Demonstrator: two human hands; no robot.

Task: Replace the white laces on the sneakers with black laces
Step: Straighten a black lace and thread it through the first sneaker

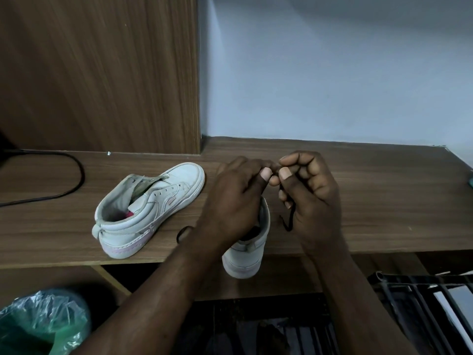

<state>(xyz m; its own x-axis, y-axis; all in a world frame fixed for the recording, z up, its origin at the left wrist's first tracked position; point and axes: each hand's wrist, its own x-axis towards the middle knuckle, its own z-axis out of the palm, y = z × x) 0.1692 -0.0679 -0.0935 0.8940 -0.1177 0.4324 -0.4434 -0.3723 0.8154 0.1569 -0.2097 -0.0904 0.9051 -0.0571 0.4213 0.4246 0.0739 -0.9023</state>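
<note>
1. Threading the black lace (290,219) into the near sneaker (245,260) looks to be the step in hand. That shoe stands at the front edge of the desk (384,201) with its heel overhanging toward the person, and the hands hide its eyelets.
2. Both hands meet just above this sneaker's front. The left hand (235,196) pinches thumb against forefinger. The right hand (312,190) does the same, its other fingers curled in, and the two pinches touch. A short dark piece shows between them, so I judge both are clamped on the lace.
3. A tail of lace hangs from the right hand just right of the sneaker, and its end lies on or near the desk. A dark loop (182,233), likely more lace, lies just left of the sneaker, partly behind the left wrist.
4. To do it well, keep the tip pinched close to its end so it stays stiff and feed it squarely into the eyelet. Draw the slack through evenly so both tails match.
5. Tilt the shoe or shift the hands first, so the eyelet is seen rather than guessed at.
6. The other sneaker (151,208) lies well left of the near one with its eyelets bare and no lace of either colour in it. No white lace is in view.
</note>
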